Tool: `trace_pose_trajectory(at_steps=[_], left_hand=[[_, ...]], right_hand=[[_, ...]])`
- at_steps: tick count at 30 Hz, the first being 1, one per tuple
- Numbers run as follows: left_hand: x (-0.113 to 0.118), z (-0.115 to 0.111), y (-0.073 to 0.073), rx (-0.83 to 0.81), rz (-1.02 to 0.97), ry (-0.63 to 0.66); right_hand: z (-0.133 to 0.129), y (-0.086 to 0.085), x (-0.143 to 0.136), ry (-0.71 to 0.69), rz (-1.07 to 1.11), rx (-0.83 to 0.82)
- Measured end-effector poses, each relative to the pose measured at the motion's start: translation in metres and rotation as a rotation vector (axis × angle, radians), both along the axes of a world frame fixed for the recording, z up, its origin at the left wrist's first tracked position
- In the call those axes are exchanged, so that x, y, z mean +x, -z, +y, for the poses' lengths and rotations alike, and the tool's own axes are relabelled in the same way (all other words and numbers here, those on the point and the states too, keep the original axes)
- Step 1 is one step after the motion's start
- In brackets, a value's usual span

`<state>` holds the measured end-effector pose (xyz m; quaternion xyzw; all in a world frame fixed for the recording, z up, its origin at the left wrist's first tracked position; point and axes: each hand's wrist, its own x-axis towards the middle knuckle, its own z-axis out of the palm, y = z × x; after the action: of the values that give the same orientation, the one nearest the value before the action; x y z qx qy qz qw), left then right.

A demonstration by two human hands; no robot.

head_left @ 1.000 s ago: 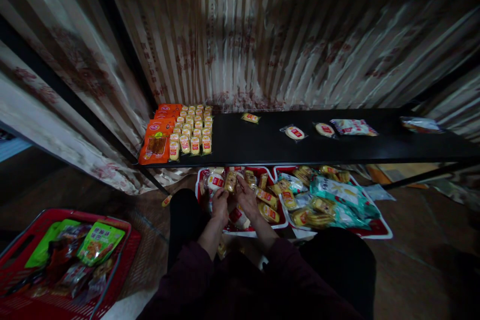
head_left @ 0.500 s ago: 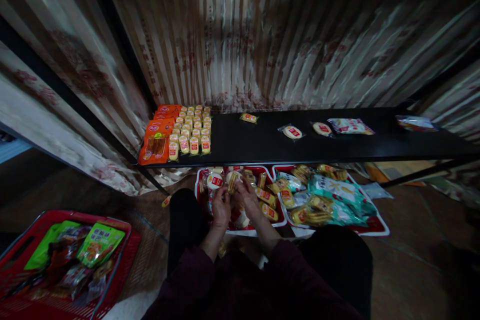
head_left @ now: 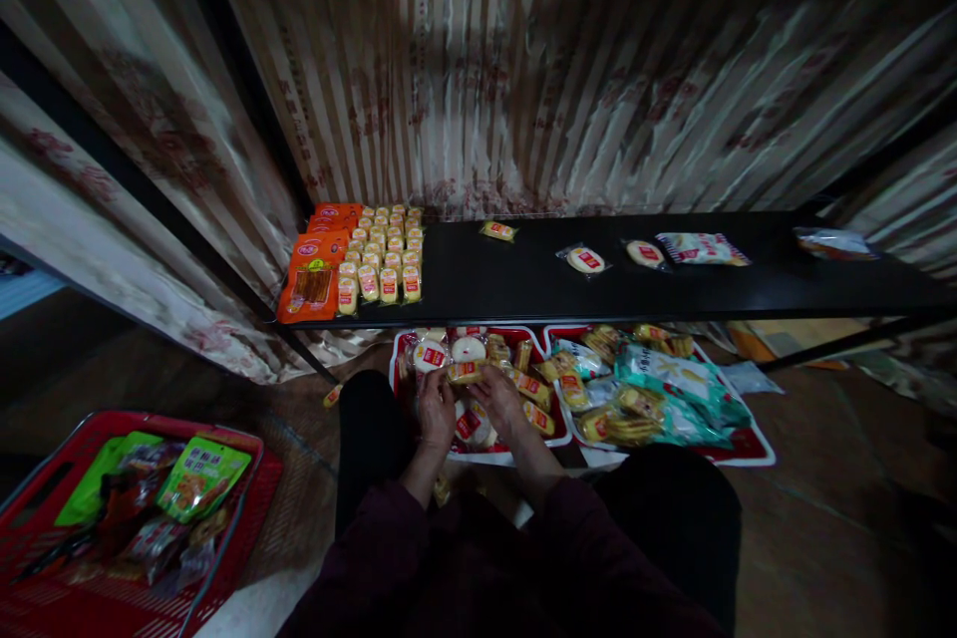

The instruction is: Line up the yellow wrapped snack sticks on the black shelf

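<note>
A small yellow wrapped snack [head_left: 465, 373] is held level between my two hands, over the left red basket with a white rim [head_left: 562, 434]. My left hand [head_left: 436, 411] pinches its left end and my right hand [head_left: 499, 401] its right end. Round white wrapped crackers [head_left: 430, 355] and long yellow packets [head_left: 529, 386] lie in that basket. On the black shelf [head_left: 464, 284], rows of small yellow packets [head_left: 389, 285] stand at the left beside orange bags [head_left: 312, 271]. One yellow packet [head_left: 498, 231] lies alone near the shelf's back edge.
A second basket [head_left: 767, 454] holds teal bags [head_left: 673, 374] and yellow packets. Round crackers [head_left: 585, 260] and a striped bag [head_left: 703, 248] lie on the shelf's right half. A red basket [head_left: 258, 508] with green bags [head_left: 203, 478] stands on the floor at the left.
The yellow snack between my hands has turned from a tilted, upright pose to lying level, label showing. My hands are slightly farther apart around it.
</note>
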<state>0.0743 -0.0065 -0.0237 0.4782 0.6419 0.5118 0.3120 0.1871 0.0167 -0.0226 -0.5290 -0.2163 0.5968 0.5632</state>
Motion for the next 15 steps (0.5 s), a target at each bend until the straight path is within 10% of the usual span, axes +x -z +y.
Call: trace_pose_trajectory(at_steps=[15], left_hand=[[0.001, 0.016, 0.005, -0.102, -0.312, -0.111]], right_hand=[[-0.004, -0.017, -0.005, -0.007, 0.084, 0.013]])
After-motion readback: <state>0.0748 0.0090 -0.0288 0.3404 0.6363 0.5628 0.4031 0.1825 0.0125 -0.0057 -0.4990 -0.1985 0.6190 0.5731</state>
